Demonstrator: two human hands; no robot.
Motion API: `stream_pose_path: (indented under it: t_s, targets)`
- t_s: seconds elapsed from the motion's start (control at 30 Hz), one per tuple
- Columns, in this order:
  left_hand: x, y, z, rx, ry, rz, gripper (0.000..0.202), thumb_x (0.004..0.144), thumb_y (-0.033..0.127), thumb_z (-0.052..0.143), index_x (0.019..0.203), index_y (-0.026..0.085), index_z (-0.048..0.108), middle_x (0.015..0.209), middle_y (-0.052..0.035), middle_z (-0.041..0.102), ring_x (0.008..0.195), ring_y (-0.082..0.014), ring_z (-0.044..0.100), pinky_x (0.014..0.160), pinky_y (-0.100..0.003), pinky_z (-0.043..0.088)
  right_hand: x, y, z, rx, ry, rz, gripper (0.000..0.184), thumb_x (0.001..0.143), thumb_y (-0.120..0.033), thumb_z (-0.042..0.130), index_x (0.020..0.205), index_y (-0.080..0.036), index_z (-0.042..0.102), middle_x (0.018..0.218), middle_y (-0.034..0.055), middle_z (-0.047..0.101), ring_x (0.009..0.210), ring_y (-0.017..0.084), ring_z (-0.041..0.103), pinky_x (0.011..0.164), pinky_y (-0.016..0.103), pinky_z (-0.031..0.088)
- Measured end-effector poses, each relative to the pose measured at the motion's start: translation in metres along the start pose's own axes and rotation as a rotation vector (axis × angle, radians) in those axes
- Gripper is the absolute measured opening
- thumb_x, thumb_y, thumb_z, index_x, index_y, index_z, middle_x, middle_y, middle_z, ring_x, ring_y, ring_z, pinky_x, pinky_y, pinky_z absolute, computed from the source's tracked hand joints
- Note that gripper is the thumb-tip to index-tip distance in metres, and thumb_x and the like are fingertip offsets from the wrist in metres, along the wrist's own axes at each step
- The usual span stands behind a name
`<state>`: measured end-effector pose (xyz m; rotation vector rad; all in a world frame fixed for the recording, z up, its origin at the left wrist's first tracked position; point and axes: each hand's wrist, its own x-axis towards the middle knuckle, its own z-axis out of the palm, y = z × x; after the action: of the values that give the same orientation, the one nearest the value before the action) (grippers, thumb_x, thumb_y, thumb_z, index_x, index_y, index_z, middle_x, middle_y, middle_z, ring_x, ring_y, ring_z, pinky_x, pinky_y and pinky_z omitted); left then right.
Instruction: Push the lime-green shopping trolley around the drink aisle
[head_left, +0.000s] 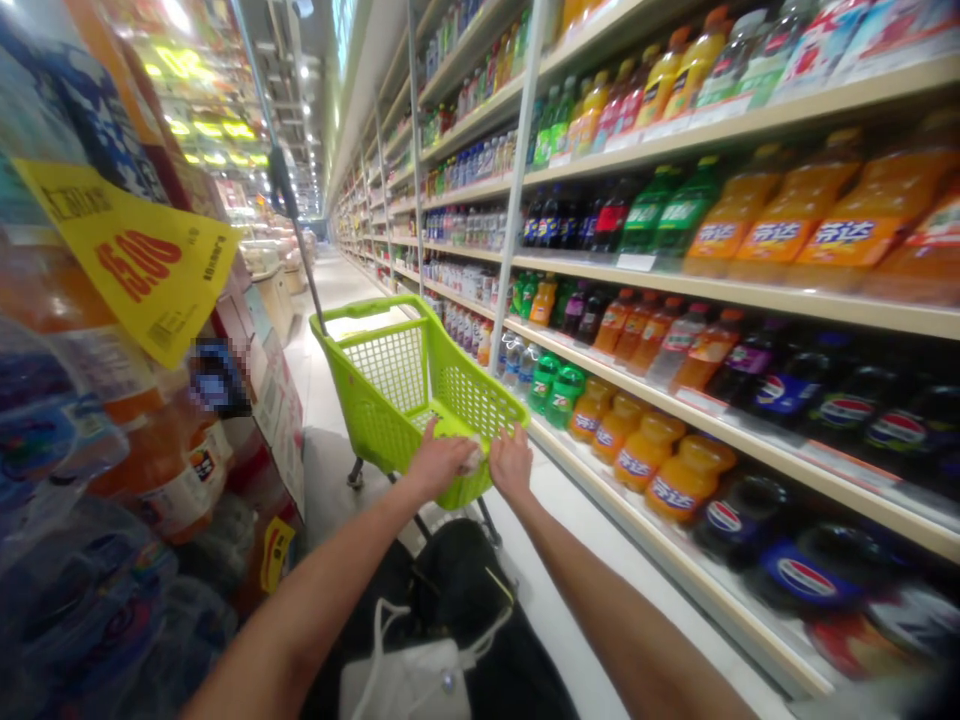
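Observation:
A lime-green plastic shopping cart (390, 385) stands in the aisle ahead of me, tilted slightly, with nothing visible in its basket. Both my hands rest on its near rim. My left hand (439, 462) is curled over the rim and seems to pinch a small white thing against it. My right hand (511, 462) grips the rim just beside it, fingers folded over the edge. A thin dark pole (289, 215) rises from the cart's far side.
Long shelves (720, 290) of orange, green and dark soda bottles line the right side. Stacked bottled drinks with a yellow price tag (142, 265) crowd the left. A dark bag with a white mask (420, 680) hangs below my arms. The white aisle floor (337, 275) runs ahead.

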<state>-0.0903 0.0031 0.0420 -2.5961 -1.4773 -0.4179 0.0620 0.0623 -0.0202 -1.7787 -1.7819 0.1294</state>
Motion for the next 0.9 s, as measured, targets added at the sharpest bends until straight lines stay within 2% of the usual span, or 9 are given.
stream_pose_path:
  t_s: [0.17, 0.23, 0.33, 0.47, 0.6, 0.73, 0.9]
  targets:
    - [-0.006, -0.023, -0.013, -0.019, -0.036, 0.011, 0.037, 0.083, 0.016, 0.044, 0.117, 0.028, 0.048, 0.122, -0.0019, 0.057, 0.11, -0.0147, 0.053, 0.109, -0.051, -0.001, 0.013, 0.023, -0.008, 0.025, -0.023, -0.075, 0.046, 0.087, -0.022, 0.03, 0.127, -0.006, 0.044, 0.141, 0.0159, 0.031, 0.131, 0.026, 0.026, 0.104, 0.042, 0.027]
    - [-0.003, -0.026, -0.015, -0.004, -0.045, 0.02, 0.037, 0.082, 0.014, 0.044, 0.116, 0.028, 0.049, 0.121, -0.002, 0.058, 0.109, -0.0151, 0.054, 0.109, -0.052, -0.001, 0.019, 0.023, -0.016, 0.033, -0.055, -0.062, 0.046, 0.087, -0.022, 0.03, 0.128, -0.008, 0.043, 0.14, 0.0158, 0.032, 0.131, 0.026, 0.027, 0.103, 0.044, 0.027]
    - [0.007, -0.02, -0.012, 0.051, -0.041, 0.02, 0.03, 0.082, 0.015, 0.045, 0.109, 0.026, 0.053, 0.112, -0.0018, 0.062, 0.104, -0.0163, 0.056, 0.108, -0.054, 0.0, 0.017, 0.008, -0.025, 0.05, -0.019, -0.032, 0.045, 0.089, -0.025, 0.028, 0.129, -0.012, 0.042, 0.141, 0.0153, 0.032, 0.131, 0.028, 0.026, 0.1, 0.053, 0.026]
    - [0.019, -0.004, -0.002, 0.106, 0.005, 0.034, 0.027, 0.084, 0.018, 0.043, 0.108, 0.025, 0.052, 0.109, -0.0035, 0.062, 0.104, -0.0168, 0.056, 0.108, -0.055, 0.003, -0.005, -0.014, -0.023, 0.063, 0.012, -0.196, 0.043, 0.088, -0.023, 0.03, 0.128, -0.013, 0.043, 0.138, 0.0144, 0.038, 0.129, 0.025, 0.031, 0.102, 0.052, 0.021]
    - [0.021, -0.003, 0.003, 0.13, 0.034, 0.089, 0.03, 0.085, 0.016, 0.039, 0.112, 0.024, 0.05, 0.114, -0.0055, 0.059, 0.11, -0.0172, 0.052, 0.109, -0.053, 0.002, -0.027, -0.006, -0.018, 0.032, -0.019, -0.331, 0.039, 0.089, -0.019, 0.031, 0.124, -0.019, 0.048, 0.128, 0.01, 0.051, 0.121, 0.02, 0.043, 0.104, 0.052, 0.014]
    - [0.015, -0.023, -0.004, 0.171, 0.06, 0.03, 0.031, 0.085, 0.014, 0.037, 0.111, 0.024, 0.051, 0.116, -0.0056, 0.059, 0.113, -0.0181, 0.05, 0.109, -0.053, 0.001, -0.03, 0.016, -0.026, -0.044, -0.013, -0.416, 0.034, 0.089, -0.02, 0.033, 0.117, -0.019, 0.053, 0.125, 0.0092, 0.054, 0.118, 0.02, 0.046, 0.105, 0.055, 0.006]
    - [-0.002, -0.065, -0.023, 0.261, 0.123, -0.2, 0.036, 0.085, 0.014, 0.033, 0.115, 0.023, 0.051, 0.119, -0.0077, 0.058, 0.113, -0.0205, 0.05, 0.109, -0.055, -0.003, -0.022, 0.021, -0.04, -0.067, -0.056, -0.348, 0.033, 0.09, -0.02, 0.032, 0.113, -0.019, 0.055, 0.125, 0.0078, 0.054, 0.12, 0.019, 0.044, 0.105, 0.053, 0.008]
